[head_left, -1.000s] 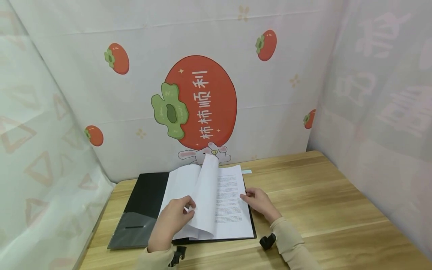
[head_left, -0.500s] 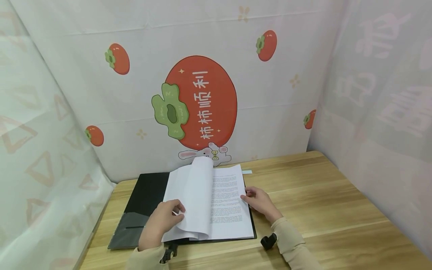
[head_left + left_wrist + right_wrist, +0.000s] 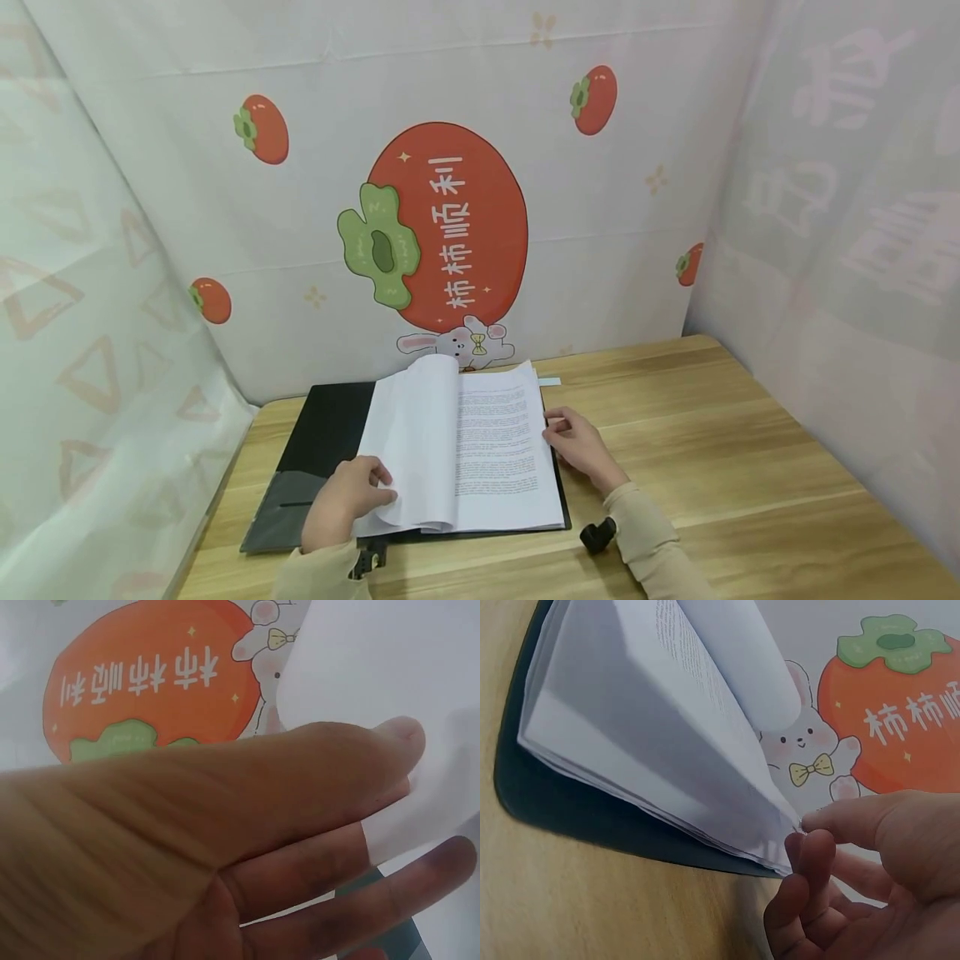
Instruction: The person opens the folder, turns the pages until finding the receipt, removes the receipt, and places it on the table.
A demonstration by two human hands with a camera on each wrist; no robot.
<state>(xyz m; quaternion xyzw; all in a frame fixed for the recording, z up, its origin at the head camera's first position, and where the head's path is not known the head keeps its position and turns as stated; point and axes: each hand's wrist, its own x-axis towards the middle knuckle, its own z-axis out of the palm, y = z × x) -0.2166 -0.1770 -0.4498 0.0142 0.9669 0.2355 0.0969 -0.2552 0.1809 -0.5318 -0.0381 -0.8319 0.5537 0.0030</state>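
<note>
Folder (image 3: 333, 425) on bench (image 3: 697, 442); left hand (image 3: 351, 493) pinches curled page (image 3: 431, 442), right hand (image 3: 583, 452) sheet edge (image 3: 550, 473); pale strip (image 3: 550, 382) beside, backdrop (image 3: 600, 217) behind.

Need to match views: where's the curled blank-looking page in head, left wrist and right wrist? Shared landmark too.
Head: the curled page is below center, slightly left, between the left hand and the printed page.
Left wrist: upper right, partly behind the left hand.
Right wrist: top, just right of center, past the printed page.
Shared landmark: the yellow-bowed cartoon rabbit.
</note>
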